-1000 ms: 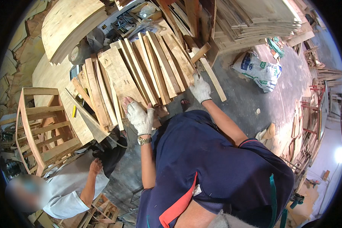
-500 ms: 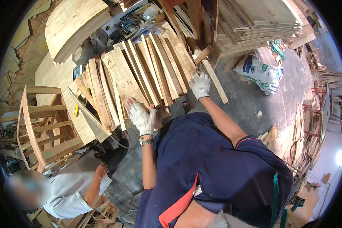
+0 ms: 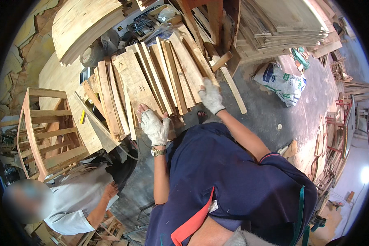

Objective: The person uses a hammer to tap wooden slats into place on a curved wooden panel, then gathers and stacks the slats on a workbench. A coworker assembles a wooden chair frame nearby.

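Note:
Pale wooden boards and strips lie side by side in a row across the work table. My left hand (image 3: 154, 127), in a white knit glove with bare fingertips, rests at the near end of a wide board (image 3: 136, 82). Its fingers are spread and its thumb is apart. My right hand (image 3: 211, 97), gloved alike, has its fingers closed over the near end of a wooden board (image 3: 187, 65) at the right of the row. Part of its grip is hidden behind the glove. A watch sits on my left wrist.
A slatted wooden frame (image 3: 49, 129) stands at the left, with a co-worker in a light shirt (image 3: 76, 205) below it. Behind the row are a box of metal hardware (image 3: 143, 25) and curved plywood (image 3: 84, 26). A white sack (image 3: 281, 84) lies on the floor.
My right hand has moved slightly left onto a board, which now lies shifted and angled among the strips at the right. My left hand stays nearly in place.

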`<action>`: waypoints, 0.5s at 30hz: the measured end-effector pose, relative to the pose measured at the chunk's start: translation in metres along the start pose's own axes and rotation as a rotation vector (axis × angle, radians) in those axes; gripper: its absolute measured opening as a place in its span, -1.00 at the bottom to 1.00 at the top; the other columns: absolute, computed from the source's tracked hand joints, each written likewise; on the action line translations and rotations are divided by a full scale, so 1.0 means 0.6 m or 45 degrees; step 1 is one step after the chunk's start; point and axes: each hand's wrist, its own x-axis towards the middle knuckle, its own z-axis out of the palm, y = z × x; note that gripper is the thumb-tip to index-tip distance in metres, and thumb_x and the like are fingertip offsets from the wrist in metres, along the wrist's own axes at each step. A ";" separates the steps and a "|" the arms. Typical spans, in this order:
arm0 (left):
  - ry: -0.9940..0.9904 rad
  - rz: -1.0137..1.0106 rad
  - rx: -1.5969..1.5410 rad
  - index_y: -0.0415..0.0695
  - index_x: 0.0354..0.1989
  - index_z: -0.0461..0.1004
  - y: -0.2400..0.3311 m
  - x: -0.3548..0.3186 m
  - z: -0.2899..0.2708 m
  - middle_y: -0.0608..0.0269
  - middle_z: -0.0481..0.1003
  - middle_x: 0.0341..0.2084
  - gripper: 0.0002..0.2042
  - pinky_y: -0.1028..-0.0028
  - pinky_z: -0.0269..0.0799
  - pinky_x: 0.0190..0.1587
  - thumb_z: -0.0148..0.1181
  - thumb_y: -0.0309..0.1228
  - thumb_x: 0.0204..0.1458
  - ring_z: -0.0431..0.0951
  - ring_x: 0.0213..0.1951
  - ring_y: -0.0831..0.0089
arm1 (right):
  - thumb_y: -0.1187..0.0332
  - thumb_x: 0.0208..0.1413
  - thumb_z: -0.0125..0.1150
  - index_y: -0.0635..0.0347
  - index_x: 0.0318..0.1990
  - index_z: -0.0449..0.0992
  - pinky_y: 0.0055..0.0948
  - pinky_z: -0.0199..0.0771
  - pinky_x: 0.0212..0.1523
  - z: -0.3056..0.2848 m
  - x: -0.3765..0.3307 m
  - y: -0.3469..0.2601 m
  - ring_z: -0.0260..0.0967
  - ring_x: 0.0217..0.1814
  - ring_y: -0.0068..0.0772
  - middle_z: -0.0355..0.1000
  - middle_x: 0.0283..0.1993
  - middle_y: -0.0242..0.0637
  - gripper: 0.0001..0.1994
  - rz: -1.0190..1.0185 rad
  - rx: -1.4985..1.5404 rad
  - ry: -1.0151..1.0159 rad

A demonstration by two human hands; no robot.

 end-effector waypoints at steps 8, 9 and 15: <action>-0.004 -0.014 -0.021 -0.26 0.57 -0.20 0.005 0.001 -0.002 -0.16 -0.09 0.54 0.03 -0.01 -0.16 0.52 0.29 -0.04 0.08 -0.13 0.56 -0.01 | 0.19 0.23 0.15 0.27 0.21 0.42 0.06 0.47 0.05 0.004 0.022 0.136 0.46 0.07 0.24 0.47 0.02 0.21 -0.53 0.201 -0.037 0.046; -0.009 -0.022 -0.012 -0.26 0.57 -0.20 0.004 0.001 -0.003 -0.16 -0.09 0.54 0.03 -0.01 -0.15 0.52 0.29 -0.04 0.08 -0.12 0.56 0.00 | 0.18 0.25 0.15 0.24 0.23 0.41 0.04 0.49 0.04 0.006 0.021 0.136 0.44 0.10 0.22 0.45 0.04 0.17 -0.53 0.123 -0.201 0.111; -0.008 -0.020 0.037 -0.28 0.56 -0.20 0.003 0.000 -0.003 -0.14 -0.08 0.55 0.04 0.03 -0.14 0.53 0.29 -0.01 0.06 -0.10 0.56 -0.02 | 0.10 0.23 0.22 0.20 0.33 0.35 -0.06 0.49 0.13 -0.008 0.012 0.092 0.32 0.28 0.13 0.31 0.20 0.01 -0.42 0.019 -0.516 0.007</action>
